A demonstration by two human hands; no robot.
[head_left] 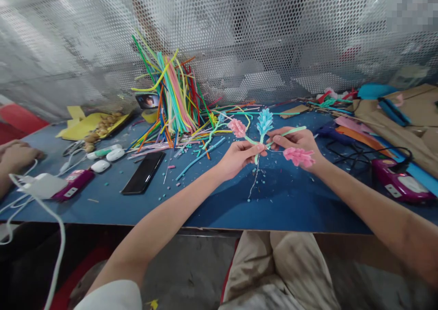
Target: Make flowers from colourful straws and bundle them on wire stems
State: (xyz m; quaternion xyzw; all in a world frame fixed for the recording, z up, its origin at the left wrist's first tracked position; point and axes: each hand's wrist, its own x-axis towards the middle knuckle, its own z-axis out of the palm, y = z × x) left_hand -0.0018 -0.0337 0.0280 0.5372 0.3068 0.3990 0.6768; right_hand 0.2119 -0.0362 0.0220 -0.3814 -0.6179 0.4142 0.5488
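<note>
Pinched in my left hand (241, 158) are the joined stems of a small pipe-cleaner flower bunch. A blue flower (264, 121) stands upright at its top and a pink flower (237, 127) leans left. A second pink flower (299, 157) sticks out to the right, in front of my right hand (298, 141). The fingers of that hand are closed on a light green pipe cleaner (294, 131), whose free end points right; its other end meets the stems by my left fingertips. Below the grip dangles a thin twisted wire (253, 182).
Behind stands a bundle of coloured pipe cleaners (178, 95), with loose ones around it. A black phone (143, 173) and a purple power strip (73, 184) lie left; another purple power strip (402, 180) and cardboard (410, 109) lie right. Another person's hands (20, 157) rest far left.
</note>
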